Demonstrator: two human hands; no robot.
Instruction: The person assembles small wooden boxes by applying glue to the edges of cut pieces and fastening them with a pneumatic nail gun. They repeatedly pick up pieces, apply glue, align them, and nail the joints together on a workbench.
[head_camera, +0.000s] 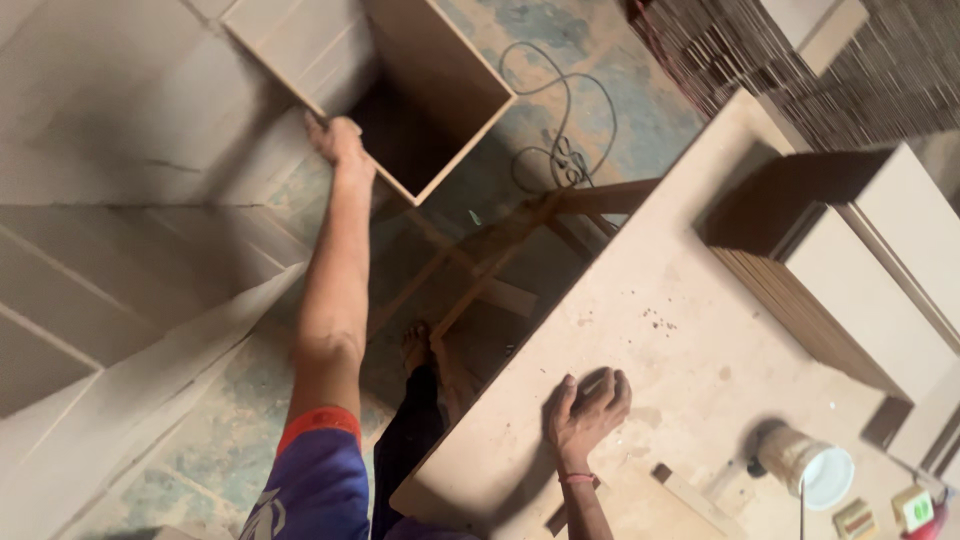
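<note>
Head view: left hand (337, 140) grips the near rim of the open wooden box (400, 85) on the floor, ahead-left; right hand (588, 408) rests loosely curled, empty, on the tabletop (680, 330).

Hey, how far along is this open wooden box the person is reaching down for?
Done: the open-topped box of pale board looks assembled, its walls joined. In hand: the left hand grips its near rim on the floor, while the right hand rests on the dusty workbench. Left: more stacked boards lie loose on the bench.
</note>
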